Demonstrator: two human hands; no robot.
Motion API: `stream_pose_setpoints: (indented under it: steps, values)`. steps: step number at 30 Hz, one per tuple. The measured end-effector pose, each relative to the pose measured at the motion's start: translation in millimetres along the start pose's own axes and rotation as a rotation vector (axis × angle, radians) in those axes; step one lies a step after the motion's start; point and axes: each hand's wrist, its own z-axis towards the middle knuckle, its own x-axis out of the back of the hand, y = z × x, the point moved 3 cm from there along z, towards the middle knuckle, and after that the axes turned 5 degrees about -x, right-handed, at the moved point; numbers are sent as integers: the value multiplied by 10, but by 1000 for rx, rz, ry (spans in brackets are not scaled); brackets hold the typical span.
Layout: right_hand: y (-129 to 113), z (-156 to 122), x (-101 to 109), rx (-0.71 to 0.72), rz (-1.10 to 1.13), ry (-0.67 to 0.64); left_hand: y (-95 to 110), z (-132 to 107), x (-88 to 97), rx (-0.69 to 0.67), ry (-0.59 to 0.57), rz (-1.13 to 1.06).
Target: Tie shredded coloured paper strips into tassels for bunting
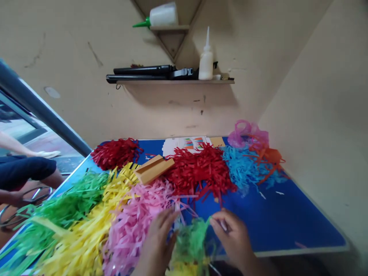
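Low in the middle of the head view, a bundle of green paper strips lies between my hands, blurred, over some yellow strips. My right hand pinches the top edge of the green bundle between thumb and fingertips. To its left, my left hand has its fingers stretched out and the thumb apart, close beside the bundle. Pink paper strips lie partly behind my left hand. Clear film may surround the bundle, but blur hides this.
Yellow fringe, green fringe, red piles, blue strips and a small cardboard box cover the blue table. Pink plastic lies near the wall. A glue bottle stands on the shelf. Another person's leg shows left.
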Motion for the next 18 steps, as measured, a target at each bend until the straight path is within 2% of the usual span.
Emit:
stream_pose_setpoints:
  steps: [2, 3, 5, 8, 10, 12, 14, 18]
  values:
    - [-64, -59, -49, 113, -77, 77, 75, -32, 10, 43, 238, 85]
    - [-92, -86, -98, 123, -66, 73, 145, -46, -44, 92, 292, 45]
    - [-112, -112, -203, -4, 64, 25, 294, -56, -234, 227, 267, -167]
    - [-62, -105, -333, -384, 396, -84, 415, -38, -471, 462, 178, -479]
    - [-15, -98, -390, -601, 634, -155, 403, -4, -507, 544, 142, -621]
    - [25, -96, -411, -729, 802, -175, 353, 32, -482, 572, 123, -709]
    - [47, -93, -404, -755, 835, -160, 310, 57, -458, 582, 97, -752]
    - [18, -62, -364, -648, 646, -190, 288, 60, -505, 586, 33, -753]
